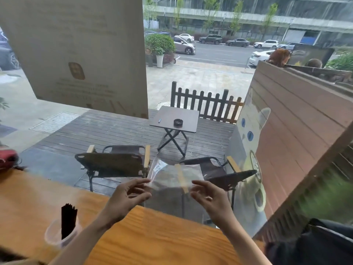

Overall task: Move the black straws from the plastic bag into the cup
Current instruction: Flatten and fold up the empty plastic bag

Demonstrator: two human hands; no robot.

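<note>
While a large glass window (pixel 191 92) rises just behind the orange wooden worktop (pixel 152 236), the clear, flat plastic bag (pixel 172 175) is pinched between the left hand (pixel 126 199) and right hand (pixel 210 199). Well to their left, the black straws (pixel 68 222) are stood in the clear plastic cup (pixel 55 236).

- A wooden counter (pixel 156 236) with an orange-brown grain fills the lower left and lower middle of the frame, its far edge against the window glass.
- A clear plastic cup (pixel 57 236) stands on it at the lower left, with a bundle of black straws (pixel 68 221) upright inside.
- A red object (pixel 7 159), perhaps a bag, sits at the counter's far left edge.
</note>
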